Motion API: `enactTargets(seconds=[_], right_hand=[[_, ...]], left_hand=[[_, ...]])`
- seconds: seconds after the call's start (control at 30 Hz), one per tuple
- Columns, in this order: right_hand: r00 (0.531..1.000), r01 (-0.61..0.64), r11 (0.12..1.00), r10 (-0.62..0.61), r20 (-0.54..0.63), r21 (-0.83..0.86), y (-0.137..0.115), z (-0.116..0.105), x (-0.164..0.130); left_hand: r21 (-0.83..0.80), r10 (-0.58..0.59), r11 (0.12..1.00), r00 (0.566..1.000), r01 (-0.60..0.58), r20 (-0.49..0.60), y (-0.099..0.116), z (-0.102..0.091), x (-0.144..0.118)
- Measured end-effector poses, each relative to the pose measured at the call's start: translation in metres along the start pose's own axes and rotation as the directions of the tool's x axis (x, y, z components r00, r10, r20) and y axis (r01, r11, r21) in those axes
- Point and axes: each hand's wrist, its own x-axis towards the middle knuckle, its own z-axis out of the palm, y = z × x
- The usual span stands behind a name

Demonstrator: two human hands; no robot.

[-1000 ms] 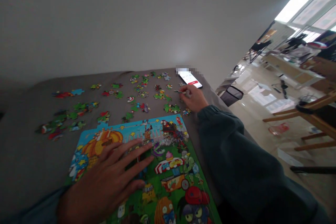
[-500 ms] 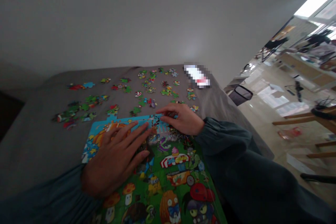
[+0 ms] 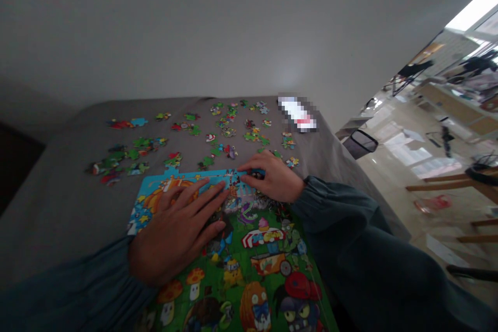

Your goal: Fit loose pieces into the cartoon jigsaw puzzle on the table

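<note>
A jigsaw puzzle (image 3: 268, 218) with cartoon plants and monsters lies before me, its grass green and its upper strip sky blue. My left hand (image 3: 182, 228) rests flat on its left part, fingers spread, covering some of the orange drawing there. At the puzzle's far edge, my right hand (image 3: 270, 176) is curled, with thumb and forefinger pinching a small puzzle piece (image 3: 235, 175) at the blue strip. The fingers hide part of that piece, and I cannot tell whether it is fully seated. One green and blue piece (image 3: 171, 166) juts from the top edge.
Several loose puzzle pieces (image 3: 225, 124) are scattered over the grey cloth (image 3: 78, 155) beyond the puzzle, with another cluster (image 3: 132, 153) at the left. A blurred-out phone-like object (image 3: 298, 114) lies at the back right. A pale wall (image 3: 233, 31) rises behind the table.
The view has shifted slightly, so the table things sit a little further right. Both hands keep nearly the same places on the puzzle, the right one still pinched at its top edge.
</note>
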Motion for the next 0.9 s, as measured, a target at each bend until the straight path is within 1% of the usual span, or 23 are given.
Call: enactTargets(seconds=[0.17,0.33,0.43,0.6,0.73,0.8,0.9], right_hand=[[1.000,-0.008,0.999,0.008,0.013,-0.041,-0.0009,-0.0004,-0.0018],[0.997,0.051,0.993,-0.045,0.058,-0.108,-0.0032,-0.0028,-0.0036],[0.995,0.064,0.987,-0.052,0.091,-0.145,-0.0036,-0.0033,-0.0039],[0.996,0.013,0.990,-0.001,0.087,-0.138,-0.0013,-0.0002,-0.0035],[0.996,-0.022,0.991,0.033,0.079,-0.132,0.0011,0.0009,-0.0026],[0.996,-0.030,0.992,0.041,0.084,-0.125,0.0017,0.0004,-0.0020],[0.996,-0.023,0.993,0.033,0.089,-0.118,0.0021,-0.0003,-0.0017]], left_hand=[[-0.001,-0.001,1.000,1.000,0.001,0.001,-0.0009,0.0006,-0.0004],[0.006,-0.005,1.000,1.000,0.006,-0.009,-0.0027,0.0029,-0.0015],[0.021,-0.005,1.000,1.000,0.006,-0.023,-0.0039,0.0043,-0.0015],[0.015,-0.028,1.000,1.000,0.028,-0.011,-0.0057,0.0064,-0.0024],[-0.002,-0.057,0.998,0.998,0.057,0.031,-0.0057,0.0059,-0.0031],[-0.008,-0.062,0.998,0.997,0.062,0.049,-0.0057,0.0054,-0.0028],[-0.013,-0.058,0.998,0.998,0.059,0.040,-0.0064,0.0055,-0.0025]])
